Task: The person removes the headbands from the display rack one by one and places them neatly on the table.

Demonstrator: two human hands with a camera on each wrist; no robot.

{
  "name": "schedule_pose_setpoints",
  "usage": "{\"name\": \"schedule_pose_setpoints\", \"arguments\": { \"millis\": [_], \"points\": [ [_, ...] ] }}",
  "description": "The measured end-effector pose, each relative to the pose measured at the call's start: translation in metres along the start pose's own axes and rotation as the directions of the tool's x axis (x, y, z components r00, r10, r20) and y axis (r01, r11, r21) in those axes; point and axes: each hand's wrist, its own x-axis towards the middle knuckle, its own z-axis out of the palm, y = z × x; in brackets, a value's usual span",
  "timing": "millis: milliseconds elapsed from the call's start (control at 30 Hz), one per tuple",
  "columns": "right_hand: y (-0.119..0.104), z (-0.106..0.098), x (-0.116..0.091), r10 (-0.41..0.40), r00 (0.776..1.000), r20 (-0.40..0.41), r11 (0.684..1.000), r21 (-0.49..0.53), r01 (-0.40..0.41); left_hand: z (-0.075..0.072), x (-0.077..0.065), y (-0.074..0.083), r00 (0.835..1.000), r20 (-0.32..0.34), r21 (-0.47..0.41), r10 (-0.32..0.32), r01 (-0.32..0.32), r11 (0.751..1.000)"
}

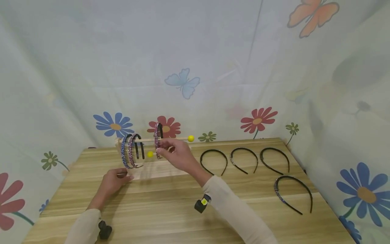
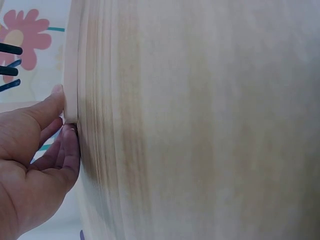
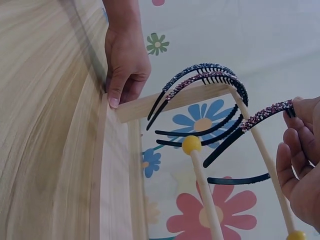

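My right hand (image 1: 178, 156) pinches a black headband with pink and silver beads (image 1: 157, 137) by its beaded side. The headband hangs around the upper rod (image 3: 262, 145) of a wooden stand (image 1: 164, 170), partway along it. Two more headbands hang farther in by the upright: a blue-beaded one (image 1: 123, 152) and a pink-beaded one (image 1: 131, 152). Yellow balls (image 1: 190, 138) cap the rods' free ends. At the near left corner of the stand's base, my left hand (image 1: 112, 183) grips the board's edge (image 2: 72, 65), thumb on top and fingers against its end.
Several black headbands lie on the right of the wooden table (image 1: 170, 217): three in a row at the back, including a plain-looking one (image 1: 214, 150), and a beaded one (image 1: 278, 191) nearer the front. Behind the table hangs a flowered cloth (image 1: 213, 101).
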Motion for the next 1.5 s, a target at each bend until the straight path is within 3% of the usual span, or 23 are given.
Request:
{"name": "schedule_pose_setpoints", "arguments": {
  "millis": [133,533,1067,1500],
  "points": [
    [0.0,-0.006,0.0,-0.033,0.999,-0.026,0.999,-0.015,0.032,0.0,0.0,0.001,1.0,-0.001,-0.003,0.021,-0.021,1.0],
    [-0.002,-0.031,-0.002,-0.081,0.994,-0.073,0.996,-0.041,0.078,-0.001,-0.001,0.001,1.0,0.008,-0.011,-0.001,0.002,1.0],
    [-0.002,-0.069,-0.008,-0.018,0.989,-0.15,0.996,-0.091,0.005,0.0,0.002,-0.001,1.0,0.006,-0.004,-0.015,0.015,1.0],
    [0.0,-0.088,-0.015,-0.035,0.982,-0.184,0.99,-0.139,0.01,-0.001,0.001,0.001,1.0,0.008,-0.011,-0.014,0.014,1.0]
  ]
}}
